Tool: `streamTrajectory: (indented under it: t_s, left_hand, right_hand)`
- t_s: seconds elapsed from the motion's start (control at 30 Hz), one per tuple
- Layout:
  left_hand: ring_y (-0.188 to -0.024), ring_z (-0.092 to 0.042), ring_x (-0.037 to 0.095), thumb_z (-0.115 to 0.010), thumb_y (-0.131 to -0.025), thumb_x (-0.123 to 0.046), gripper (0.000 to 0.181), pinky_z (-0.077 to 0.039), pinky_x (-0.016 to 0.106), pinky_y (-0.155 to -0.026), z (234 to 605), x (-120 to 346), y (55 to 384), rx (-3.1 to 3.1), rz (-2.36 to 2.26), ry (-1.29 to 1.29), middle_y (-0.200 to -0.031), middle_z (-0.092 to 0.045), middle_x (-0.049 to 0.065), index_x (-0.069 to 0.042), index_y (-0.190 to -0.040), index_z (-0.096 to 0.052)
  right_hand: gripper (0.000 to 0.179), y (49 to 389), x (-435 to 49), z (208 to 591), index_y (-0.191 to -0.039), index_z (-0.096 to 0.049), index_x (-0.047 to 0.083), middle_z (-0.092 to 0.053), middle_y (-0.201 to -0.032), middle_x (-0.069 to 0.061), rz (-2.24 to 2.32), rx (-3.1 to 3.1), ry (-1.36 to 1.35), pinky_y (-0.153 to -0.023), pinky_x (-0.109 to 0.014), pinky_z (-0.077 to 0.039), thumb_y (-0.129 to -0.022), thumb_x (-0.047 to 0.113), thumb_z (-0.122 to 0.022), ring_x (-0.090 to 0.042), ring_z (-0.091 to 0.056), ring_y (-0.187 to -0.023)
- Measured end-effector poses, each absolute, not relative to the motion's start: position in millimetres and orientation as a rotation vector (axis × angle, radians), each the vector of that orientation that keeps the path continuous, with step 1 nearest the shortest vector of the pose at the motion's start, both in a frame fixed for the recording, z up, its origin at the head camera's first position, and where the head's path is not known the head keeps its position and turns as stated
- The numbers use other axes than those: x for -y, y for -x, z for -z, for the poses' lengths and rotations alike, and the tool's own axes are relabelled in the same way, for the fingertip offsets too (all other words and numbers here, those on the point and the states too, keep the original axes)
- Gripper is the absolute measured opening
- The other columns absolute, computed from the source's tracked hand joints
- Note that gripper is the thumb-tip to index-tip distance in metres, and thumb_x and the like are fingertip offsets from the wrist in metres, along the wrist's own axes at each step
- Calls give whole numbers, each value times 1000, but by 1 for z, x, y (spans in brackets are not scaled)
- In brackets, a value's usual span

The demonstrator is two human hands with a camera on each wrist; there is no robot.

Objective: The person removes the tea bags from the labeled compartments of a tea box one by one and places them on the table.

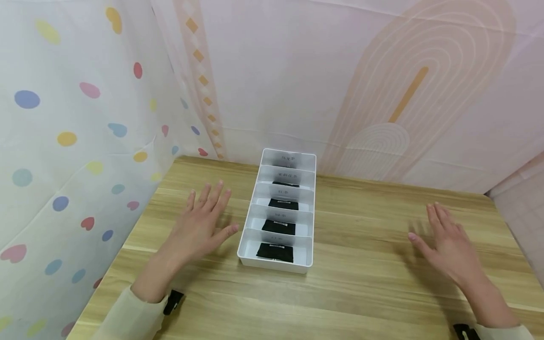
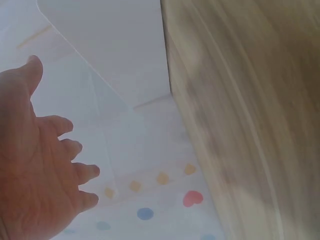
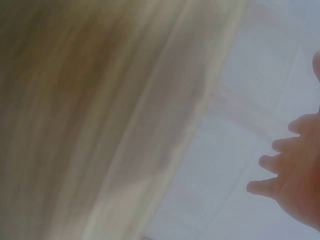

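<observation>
A long white organizer box [image 1: 275,270] with several compartments stands on the wooden table, its short side towards me. Folded black cloth-like packets [image 1: 275,252] with small pale labels lie in the compartments; those at the far end are mostly hidden by the dividers. My left hand [image 1: 196,231] is just left of the box, fingers spread, thumb pointing at its side, holding nothing. Well to the right, my right hand [image 1: 451,252] hovers with straight fingers and thumb apart, casting a shadow on the wood. In the left wrist view the box's white wall [image 2: 115,45] rises beyond the thumb.
The wood-grain table [image 1: 361,293] reaches back to a pale patterned curtain [image 1: 272,85]. A dotted white curtain [image 1: 85,189] hangs along the left edge. Dark straps [image 1: 173,302] sit at both wrists by the light sleeves.
</observation>
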State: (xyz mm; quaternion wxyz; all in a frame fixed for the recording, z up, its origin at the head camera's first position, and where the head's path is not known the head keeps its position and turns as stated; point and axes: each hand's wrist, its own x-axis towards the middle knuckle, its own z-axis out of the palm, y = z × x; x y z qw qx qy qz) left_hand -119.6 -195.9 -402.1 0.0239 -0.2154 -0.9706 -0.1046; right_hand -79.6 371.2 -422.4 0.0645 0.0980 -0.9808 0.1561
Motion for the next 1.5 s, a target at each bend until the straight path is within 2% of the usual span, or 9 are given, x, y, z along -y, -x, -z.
streamTrajectory:
  t_s: [0.23, 0.47, 0.8, 1.07, 1.23, 1.5]
  left_hand:
    - [-158, -14, 45, -53, -103, -62, 90, -7, 64, -126, 402, 188, 110, 2997, 337, 717, -175, -8, 13, -9, -168, -19]
    - [-156, -21, 44, -53, -104, -61, 89, -11, 66, -125, 404, 182, 104, 2989, 303, 783, -175, -12, 14, -6, -167, -24]
    - [-155, -26, 43, -51, -104, -63, 88, -16, 66, -125, 409, 174, 96, 2974, 334, 850, -173, -20, 13, -7, -167, -26]
    - [-152, -33, 46, -55, -104, -58, 83, -18, 66, -124, 413, 170, 91, 2934, 349, 905, -170, -28, 16, -4, -163, -34]
    - [-151, -35, 46, -56, -104, -55, 81, -19, 66, -124, 415, 168, 89, 2927, 362, 917, -168, -33, 18, -2, -162, -37]
    - [-151, -36, 44, -58, -104, -52, 78, -18, 64, -125, 418, 166, 88, 2934, 382, 925, -168, -33, 17, 0, -159, -41]
  right_hand:
    - [88, 77, -360, 419, -165, -12, -6, -12, -168, -33, -466, 2928, -347, -124, -68, -12, -107, 42, -58, -50, -13, -156]
    - [89, 76, -349, 415, -166, -11, -3, -11, -170, -30, -465, 2928, -371, -126, -63, -13, -106, 42, -59, -52, -16, -154]
    - [91, 76, -330, 411, -165, -19, -3, -26, -165, -33, -432, 2923, -400, -107, -74, -36, -104, 47, -63, -60, -35, -142]
    - [93, 76, -314, 408, -166, -19, -1, -29, -165, -31, -418, 2935, -427, -102, -74, -41, -102, 50, -64, -60, -42, -137]
    - [91, 75, -304, 407, -164, -24, -4, -33, -163, -31, -413, 2906, -466, -102, -72, -43, -101, 48, -66, -58, -44, -137]
    - [91, 75, -288, 404, -165, -25, 0, -34, -164, -28, -389, 2900, -508, -99, -70, -47, -101, 49, -67, -56, -46, -137]
